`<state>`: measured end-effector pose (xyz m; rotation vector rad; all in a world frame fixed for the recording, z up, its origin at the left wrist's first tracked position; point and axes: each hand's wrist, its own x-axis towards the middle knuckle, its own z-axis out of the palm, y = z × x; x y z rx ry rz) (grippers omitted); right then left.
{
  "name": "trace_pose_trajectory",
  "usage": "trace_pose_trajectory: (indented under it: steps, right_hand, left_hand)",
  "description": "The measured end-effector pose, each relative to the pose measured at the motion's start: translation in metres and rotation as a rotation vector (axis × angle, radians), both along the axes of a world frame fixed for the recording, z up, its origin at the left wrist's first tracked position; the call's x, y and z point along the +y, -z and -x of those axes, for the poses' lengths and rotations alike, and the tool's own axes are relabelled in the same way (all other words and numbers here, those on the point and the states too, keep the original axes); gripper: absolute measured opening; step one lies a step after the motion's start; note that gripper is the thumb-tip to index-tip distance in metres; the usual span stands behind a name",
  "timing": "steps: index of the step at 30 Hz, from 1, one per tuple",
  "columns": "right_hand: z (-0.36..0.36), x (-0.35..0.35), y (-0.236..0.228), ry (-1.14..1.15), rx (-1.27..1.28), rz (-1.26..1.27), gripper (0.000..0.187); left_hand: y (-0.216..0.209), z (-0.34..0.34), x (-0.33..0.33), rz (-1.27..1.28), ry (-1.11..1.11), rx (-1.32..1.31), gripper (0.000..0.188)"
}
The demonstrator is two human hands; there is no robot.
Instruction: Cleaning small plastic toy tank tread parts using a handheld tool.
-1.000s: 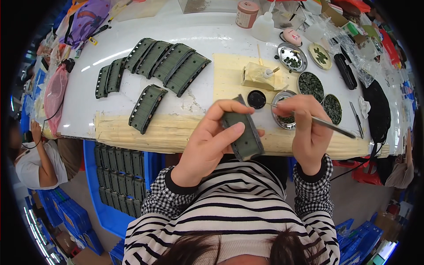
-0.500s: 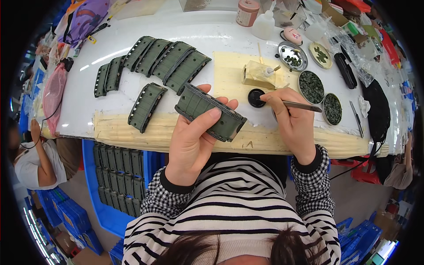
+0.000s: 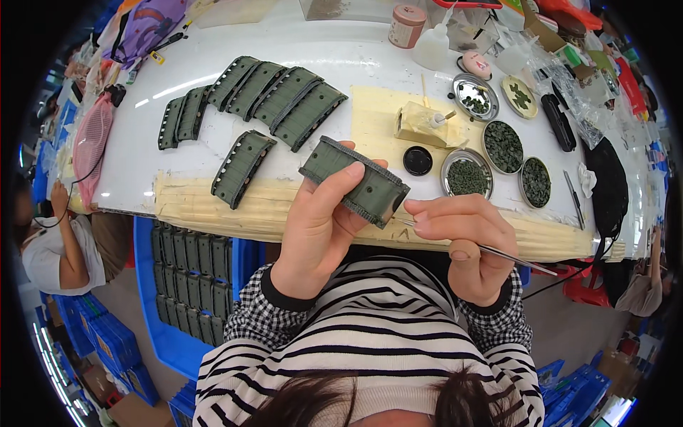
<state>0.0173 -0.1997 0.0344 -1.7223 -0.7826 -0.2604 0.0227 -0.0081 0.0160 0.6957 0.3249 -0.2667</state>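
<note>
My left hand [image 3: 313,228] is closed around a dark green, curved, ribbed model piece [image 3: 352,181] with rough grey edging, its thumb on the face. Between the fingers of my right hand [image 3: 473,245] are slim metal tweezers [image 3: 519,262]. Their tip is at the lower right end of the piece; whether it touches, I cannot tell. Beyond my hands lie a small round black dish [image 3: 417,161] and a round tin of fine green bits [image 3: 467,177]. Several similar green pieces [image 3: 306,117] stand in a row further left, and one more [image 3: 242,169] lies nearer.
Two tins of dark green clumps [image 3: 502,146] [image 3: 536,181] stand at the right. Behind the dish is a taped block [image 3: 427,124] with a stick in it. A blue crate [image 3: 146,285] below the table holds more green pieces. A black case [image 3: 557,122] lies far right.
My right hand has moved from the black dish toward me and to the piece's right end, bringing the tweezers along. The tin of fine green bits now shows. My left hand still holds the piece.
</note>
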Motion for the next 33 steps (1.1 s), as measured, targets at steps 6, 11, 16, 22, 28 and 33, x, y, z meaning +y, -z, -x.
trace_pose_trajectory:
  steps: [6, 11, 16, 22, 28, 33]
  right_hand:
    - [0.002, 0.005, 0.004, 0.020, 0.006, 0.012, 0.017]
    - [0.001, 0.004, 0.004, 0.018, 0.010, 0.017, 0.016]
    - [0.001, 0.005, 0.002, 0.022, 0.027, 0.042, 0.017]
    - [0.000, 0.005, 0.002, 0.028, -0.016, 0.100, 0.017]
    - [0.004, 0.007, 0.004, 0.050, -0.084, 0.139, 0.019]
    - [0.006, 0.006, 0.002, 0.055, -0.091, 0.162, 0.021]
  left_hand:
    - [0.004, 0.001, -0.003, -0.004, 0.002, 0.015, 0.036]
    - [0.008, 0.000, -0.003, 0.014, 0.014, -0.002, 0.035]
    - [0.010, 0.000, -0.003, -0.005, 0.016, -0.015, 0.034]
    - [0.010, 0.000, -0.005, 0.005, 0.002, -0.026, 0.034]
    - [0.007, 0.000, -0.005, -0.008, -0.007, 0.000, 0.035]
    - [0.008, 0.002, -0.004, -0.005, -0.008, 0.009, 0.037]
